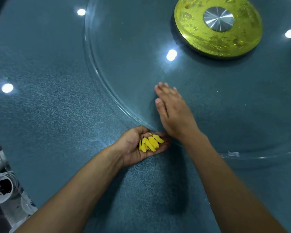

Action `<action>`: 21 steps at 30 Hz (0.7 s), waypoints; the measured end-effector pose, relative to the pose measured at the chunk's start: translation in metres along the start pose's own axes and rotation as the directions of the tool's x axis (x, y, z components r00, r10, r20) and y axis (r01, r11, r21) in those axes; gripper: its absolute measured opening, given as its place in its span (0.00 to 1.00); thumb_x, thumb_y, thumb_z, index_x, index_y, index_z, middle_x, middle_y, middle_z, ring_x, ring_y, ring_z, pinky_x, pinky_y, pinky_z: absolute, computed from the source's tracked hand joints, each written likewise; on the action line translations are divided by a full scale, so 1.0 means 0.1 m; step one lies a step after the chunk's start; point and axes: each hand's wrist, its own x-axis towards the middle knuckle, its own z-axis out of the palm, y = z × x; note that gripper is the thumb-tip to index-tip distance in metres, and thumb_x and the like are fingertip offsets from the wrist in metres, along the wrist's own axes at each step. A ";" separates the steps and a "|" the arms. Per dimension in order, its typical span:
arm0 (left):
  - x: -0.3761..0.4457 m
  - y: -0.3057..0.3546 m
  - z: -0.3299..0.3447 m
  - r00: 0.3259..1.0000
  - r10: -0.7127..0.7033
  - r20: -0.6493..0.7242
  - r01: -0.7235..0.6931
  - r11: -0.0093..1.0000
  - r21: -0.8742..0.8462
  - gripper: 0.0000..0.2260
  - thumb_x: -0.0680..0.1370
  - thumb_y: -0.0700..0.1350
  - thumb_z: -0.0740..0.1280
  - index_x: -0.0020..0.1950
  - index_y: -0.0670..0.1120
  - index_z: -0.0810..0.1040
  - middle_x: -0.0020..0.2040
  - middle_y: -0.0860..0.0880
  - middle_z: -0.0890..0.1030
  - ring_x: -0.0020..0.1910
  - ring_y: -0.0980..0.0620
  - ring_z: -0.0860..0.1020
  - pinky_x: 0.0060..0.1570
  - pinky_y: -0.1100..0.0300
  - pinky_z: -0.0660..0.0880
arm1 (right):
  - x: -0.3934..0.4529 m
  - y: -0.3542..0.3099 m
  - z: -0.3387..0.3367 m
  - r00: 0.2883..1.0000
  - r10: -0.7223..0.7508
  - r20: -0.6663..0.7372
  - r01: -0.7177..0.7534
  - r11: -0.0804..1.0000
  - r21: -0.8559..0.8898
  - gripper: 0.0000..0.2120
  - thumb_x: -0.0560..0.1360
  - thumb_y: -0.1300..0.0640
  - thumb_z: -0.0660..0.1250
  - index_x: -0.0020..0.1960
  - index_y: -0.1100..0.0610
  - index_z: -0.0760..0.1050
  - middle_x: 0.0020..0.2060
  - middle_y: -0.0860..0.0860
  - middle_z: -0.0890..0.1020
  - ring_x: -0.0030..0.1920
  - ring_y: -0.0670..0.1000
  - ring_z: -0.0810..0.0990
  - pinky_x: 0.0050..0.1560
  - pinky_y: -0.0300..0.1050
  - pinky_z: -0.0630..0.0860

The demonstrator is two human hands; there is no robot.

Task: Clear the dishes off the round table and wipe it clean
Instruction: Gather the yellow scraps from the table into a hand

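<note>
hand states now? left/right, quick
Left hand: palm up, cupped at the glass turntable's edge, holding yellow food scraps.
Right hand: open, fingers straight, flat over the turntable, holding nothing.

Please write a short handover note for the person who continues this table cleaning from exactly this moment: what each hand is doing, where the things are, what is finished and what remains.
Left hand: cupped palm up at the edge of the glass turntable, holding a pile of yellow food scraps.
Right hand: flat, fingers straight, over the turntable just beyond the left hand, holding nothing; it looks placed to sweep crumbs toward the cupped palm.
Round table: no dishes are visible on the part in view. The gold hub sits at the turntable's centre.
Done: dishes appear cleared; loose scraps gathered.
Left: discard the scraps, then wipe turntable and table. No cloth is in view.
</note>
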 end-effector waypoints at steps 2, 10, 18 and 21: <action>-0.01 0.00 -0.01 0.999 0.028 -0.025 -0.027 0.999 0.019 0.17 0.85 0.44 0.55 0.52 0.37 0.81 0.45 0.39 0.84 0.44 0.45 0.84 0.45 0.50 0.84 | -0.41 -0.20 0.12 0.996 -0.087 0.003 0.087 0.996 0.026 0.26 0.84 0.49 0.47 0.76 0.61 0.67 0.75 0.55 0.69 0.78 0.52 0.62 0.79 0.53 0.56; -0.03 0.01 0.03 0.999 -0.032 0.000 0.032 0.999 -0.004 0.25 0.84 0.43 0.50 0.54 0.27 0.81 0.56 0.29 0.82 0.53 0.35 0.82 0.51 0.44 0.80 | -0.65 0.23 -0.47 0.856 0.332 -0.396 -0.130 0.880 0.457 0.22 0.84 0.51 0.52 0.66 0.61 0.78 0.66 0.54 0.79 0.69 0.50 0.75 0.72 0.55 0.69; -0.03 -0.01 0.01 1.000 -0.022 0.011 0.022 0.999 -0.027 0.24 0.84 0.44 0.50 0.58 0.27 0.79 0.57 0.29 0.81 0.54 0.35 0.82 0.51 0.44 0.80 | -0.34 0.47 -0.30 0.870 0.400 -0.288 -0.338 0.910 0.240 0.26 0.83 0.51 0.49 0.74 0.63 0.69 0.74 0.56 0.69 0.77 0.49 0.62 0.79 0.43 0.49; 0.01 -0.02 -0.03 0.999 0.022 -0.039 -0.023 0.999 -0.024 0.19 0.84 0.44 0.54 0.51 0.34 0.81 0.49 0.36 0.84 0.44 0.42 0.84 0.41 0.47 0.85 | -0.78 -0.27 0.08 0.971 0.186 -0.149 -0.145 0.957 0.250 0.23 0.84 0.51 0.50 0.73 0.60 0.72 0.72 0.53 0.72 0.75 0.44 0.62 0.79 0.41 0.52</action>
